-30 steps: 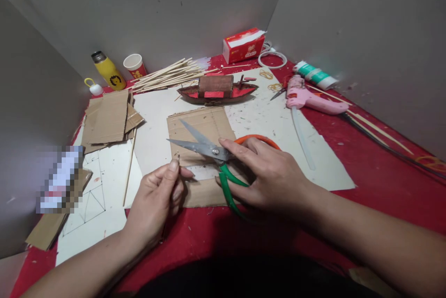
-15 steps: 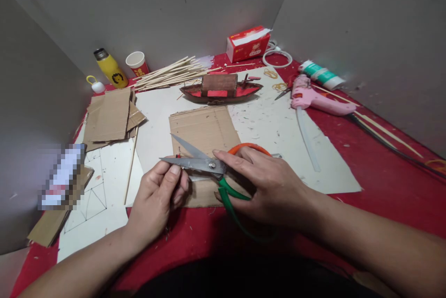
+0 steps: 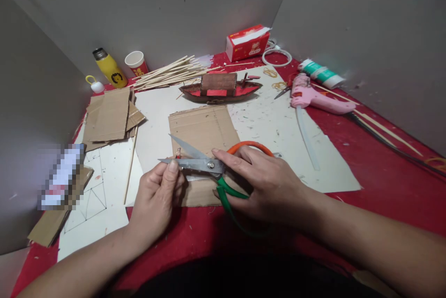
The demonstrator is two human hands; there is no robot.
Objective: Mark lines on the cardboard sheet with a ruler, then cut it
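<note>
My right hand [image 3: 259,179] grips a pair of scissors [image 3: 198,163] by its orange and green handles, the blades parted and pointing left. Its index finger stretches along beside the pivot. My left hand [image 3: 158,191] is closed in a pinch at the lower blade, the thumb lying over the metal near the tip. A tiny red and pale piece [image 3: 178,153] shows just above that blade at my left fingers; its kind is too small to tell. Beneath both hands lies a cardboard sheet [image 3: 202,126]. Beyond it stands a brown model boat [image 3: 219,87] with red inside.
Cardboard pieces [image 3: 109,114] and a drawn-on paper [image 3: 92,200] lie left. At the back are a yellow bottle [image 3: 111,68], a paper cup [image 3: 135,61], wooden sticks [image 3: 170,74] and a red tissue pack [image 3: 248,43]. A pink glue gun [image 3: 318,96] lies right.
My left thumb has shifted up onto the lower scissor blade. The scissors have moved very slightly left, their blades still parted.
</note>
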